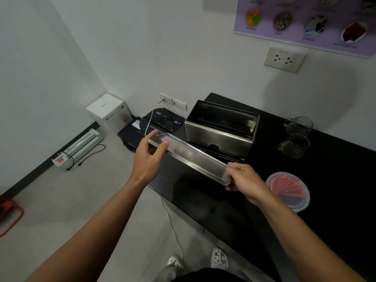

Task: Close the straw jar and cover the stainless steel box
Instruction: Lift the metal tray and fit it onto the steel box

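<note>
The open stainless steel box (pixel 217 135) stands on the black counter (pixel 335 165), with dark items inside it. In front of it I hold its long steel lid (pixel 191 155), tilted, above the counter's near left edge. My left hand (pixel 149 153) grips the lid's far left end and my right hand (pixel 247 181) grips its near right end. The straw jar (pixel 289 190), clear plastic and full of pink straws, sits to the right of my right hand with a clear lid on top of it.
Two glass measuring cups (pixel 298 135) stand at the back right of the counter. On the floor to the left lie a black machine (pixel 154 127), a white carton (pixel 109 110), a white laminator (pixel 78 146) and a loose cable (pixel 173 226). Wall sockets (pixel 284 60) sit above the counter.
</note>
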A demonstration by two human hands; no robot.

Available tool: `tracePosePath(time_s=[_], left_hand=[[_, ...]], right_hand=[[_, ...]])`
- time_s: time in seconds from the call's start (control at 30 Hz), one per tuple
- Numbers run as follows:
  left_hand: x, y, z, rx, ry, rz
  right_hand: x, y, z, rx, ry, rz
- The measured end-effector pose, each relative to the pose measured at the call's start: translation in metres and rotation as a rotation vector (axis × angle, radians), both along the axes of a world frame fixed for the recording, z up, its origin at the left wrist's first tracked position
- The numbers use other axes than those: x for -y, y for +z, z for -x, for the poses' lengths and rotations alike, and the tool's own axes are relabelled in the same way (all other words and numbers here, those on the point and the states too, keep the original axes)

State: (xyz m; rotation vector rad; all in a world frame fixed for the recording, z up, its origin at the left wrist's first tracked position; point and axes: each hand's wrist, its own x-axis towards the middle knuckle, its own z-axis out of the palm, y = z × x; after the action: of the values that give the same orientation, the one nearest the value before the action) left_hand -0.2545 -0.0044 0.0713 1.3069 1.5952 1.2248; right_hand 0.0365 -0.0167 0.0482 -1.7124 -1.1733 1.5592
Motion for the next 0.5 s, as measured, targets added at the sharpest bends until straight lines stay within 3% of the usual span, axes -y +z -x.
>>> tracePosePath(time_s=[0.17,0.33,0.4,0.5], left_hand=[[-0.011,0.012,0.001,-0.063,-0.082,-0.028],[-0.028,0.02,0.001,-0.054,-0.104,0.019],[-0.035,0.027,-0.002,-0.063,-0.087,0.032],[-0.044,0.036,-0.007,-0.088,-0.082,0.036]], right_hand=[[0.007,0.023,-0.002,-0.3,-0.089,0.087],[0.012,0.037,-0.012,-0.375,-0.154,0.002],[0.014,0.039,-0.016,-0.35,-0.126,-0.062],[0.015,0.037,-0.02,-0.088,0.035,-0.243]])
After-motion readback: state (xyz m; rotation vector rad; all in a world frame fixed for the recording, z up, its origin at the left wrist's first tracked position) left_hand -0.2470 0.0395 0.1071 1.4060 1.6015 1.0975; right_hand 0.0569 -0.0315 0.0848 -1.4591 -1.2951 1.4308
